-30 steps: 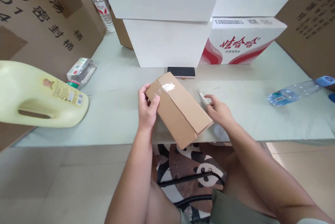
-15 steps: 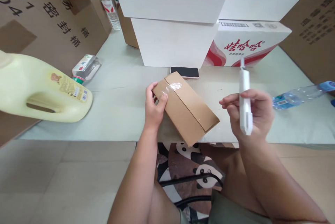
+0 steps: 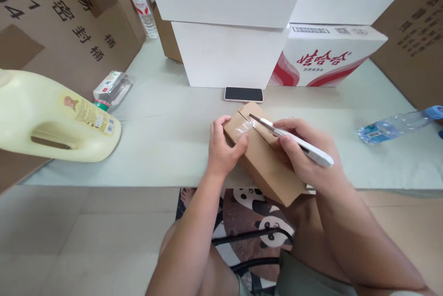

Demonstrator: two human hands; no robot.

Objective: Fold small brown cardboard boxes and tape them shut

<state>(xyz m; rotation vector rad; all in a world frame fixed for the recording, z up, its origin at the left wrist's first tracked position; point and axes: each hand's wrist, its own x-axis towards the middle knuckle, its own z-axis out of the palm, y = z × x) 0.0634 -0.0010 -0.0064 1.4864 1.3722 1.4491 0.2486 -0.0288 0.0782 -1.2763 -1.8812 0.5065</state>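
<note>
A small brown cardboard box (image 3: 266, 167) lies slantwise at the near edge of the pale table (image 3: 166, 134), its seam sealed with clear tape. My left hand (image 3: 223, 148) is closed on the box's far left end, thumb on top. My right hand (image 3: 301, 153) is wrapped round a white utility knife (image 3: 297, 141). The knife's blade tip rests on the taped seam near the box's far end.
A black phone (image 3: 243, 94) lies just behind the box. White boxes (image 3: 224, 51) and a red-and-white carton (image 3: 321, 58) stand at the back. A yellow jug (image 3: 51, 118) lies at left, a crushed bottle (image 3: 112, 88) beside it, another bottle (image 3: 398, 125) at right. Large cardboard cartons flank both sides.
My right hand picked the white knife up from the table, raised it, then brought it down onto the box's taped seam. The box has shifted slightly right under my left hand.
</note>
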